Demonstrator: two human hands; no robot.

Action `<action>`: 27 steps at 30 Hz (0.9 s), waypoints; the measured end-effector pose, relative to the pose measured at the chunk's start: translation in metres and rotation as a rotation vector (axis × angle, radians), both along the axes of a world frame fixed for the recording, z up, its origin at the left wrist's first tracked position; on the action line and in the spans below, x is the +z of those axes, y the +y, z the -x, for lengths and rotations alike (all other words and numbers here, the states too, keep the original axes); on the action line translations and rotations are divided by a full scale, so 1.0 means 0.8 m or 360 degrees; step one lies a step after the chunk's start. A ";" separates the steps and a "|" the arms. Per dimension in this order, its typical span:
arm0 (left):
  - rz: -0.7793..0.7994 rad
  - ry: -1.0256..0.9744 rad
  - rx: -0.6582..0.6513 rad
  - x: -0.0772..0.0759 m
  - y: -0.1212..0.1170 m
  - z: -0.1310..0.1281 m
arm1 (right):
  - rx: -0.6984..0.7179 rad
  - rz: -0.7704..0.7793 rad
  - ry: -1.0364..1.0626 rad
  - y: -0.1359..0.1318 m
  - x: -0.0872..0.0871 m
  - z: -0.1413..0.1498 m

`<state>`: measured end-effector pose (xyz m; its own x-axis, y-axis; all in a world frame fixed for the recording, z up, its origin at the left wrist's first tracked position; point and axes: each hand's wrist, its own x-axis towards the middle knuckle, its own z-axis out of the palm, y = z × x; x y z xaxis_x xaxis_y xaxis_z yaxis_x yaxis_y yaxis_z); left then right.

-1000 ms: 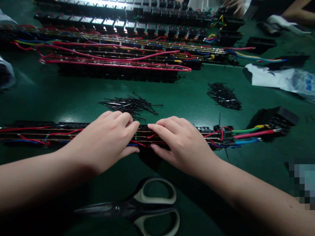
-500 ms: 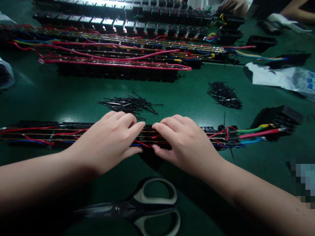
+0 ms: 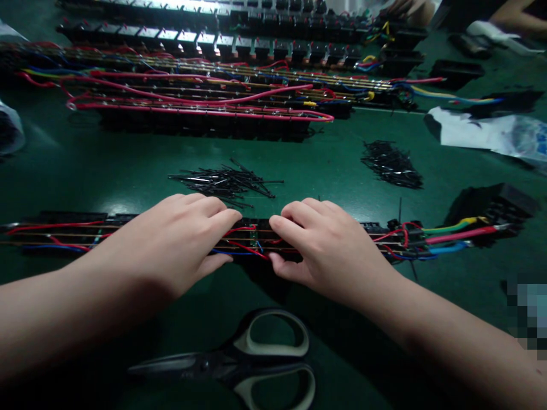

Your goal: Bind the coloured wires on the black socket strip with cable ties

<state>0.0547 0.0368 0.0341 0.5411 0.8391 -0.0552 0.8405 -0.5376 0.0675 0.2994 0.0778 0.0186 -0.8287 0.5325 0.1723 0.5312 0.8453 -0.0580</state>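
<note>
A long, narrow black wired strip [image 3: 250, 236] with brass-coloured bars and red and blue wires lies across the green table. My left hand [image 3: 183, 245] grips it left of centre, fingers over the far edge and thumb along the near one. My right hand [image 3: 322, 245] clasps it the same way just to the right, and a short stretch of bars and wires shows between them. Thick yellow-green, red and blue leads run from the strip's right end to a black block [image 3: 499, 210]. The fingertips behind the strip are hidden.
Scissors [image 3: 239, 359] with pale-lined handles lie in front of me. Two piles of black cable ties, one central [image 3: 226, 182] and one to the right [image 3: 391, 165], lie behind the strip. Several similar wired strips [image 3: 205, 108] fill the back. Another person's hand [image 3: 410, 8] shows at the top.
The strip has shifted slightly to the right along with my right hand. My left hand has moved a little left along it, widening the gap between my hands.
</note>
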 end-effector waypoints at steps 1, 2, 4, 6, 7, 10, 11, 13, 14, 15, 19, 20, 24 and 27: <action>0.0009 0.0034 0.0016 0.001 -0.001 0.000 | -0.0004 -0.0003 0.0007 0.000 0.000 0.000; 0.0014 0.0054 0.0020 0.002 -0.001 -0.001 | -0.0012 -0.0005 0.0010 0.000 0.000 0.000; 0.0009 0.0045 0.0001 0.003 -0.001 -0.002 | -0.0033 -0.0002 0.0010 -0.001 0.000 0.000; -0.0004 0.0014 -0.0036 0.003 0.001 -0.002 | -0.0051 0.0013 0.0005 -0.001 0.000 0.000; -0.0010 0.0001 -0.0050 0.003 0.002 -0.002 | -0.0055 0.0019 0.0004 -0.002 0.001 -0.001; -0.0008 -0.0014 -0.0065 0.003 0.006 -0.001 | -0.0051 0.0036 0.0004 -0.002 0.000 -0.001; 0.0003 -0.0021 -0.0064 0.003 0.007 -0.001 | -0.0046 0.0040 0.0009 -0.003 0.000 -0.002; 0.0034 -0.0042 -0.0055 0.003 0.008 0.000 | -0.0039 0.0044 0.0017 -0.003 0.000 -0.001; 0.0049 -0.0051 -0.0047 0.002 0.009 0.000 | -0.0039 0.0046 0.0022 -0.003 -0.001 -0.001; 0.0060 -0.0059 -0.0040 0.001 0.009 0.000 | -0.0041 0.0050 0.0026 -0.003 -0.001 0.000; 0.0004 -0.0113 -0.0050 -0.004 0.008 0.000 | -0.0029 0.0143 0.0063 -0.003 0.000 0.001; -0.0024 -0.0133 -0.0068 -0.006 0.008 0.000 | -0.0021 0.0185 0.0083 -0.003 0.001 0.001; -0.0092 -0.0190 -0.0132 -0.010 0.007 -0.002 | -0.0002 0.0347 0.0179 -0.004 0.004 0.000; -0.0114 -0.0227 -0.0149 -0.011 0.006 -0.004 | 0.0009 0.0376 0.0217 -0.004 0.004 -0.001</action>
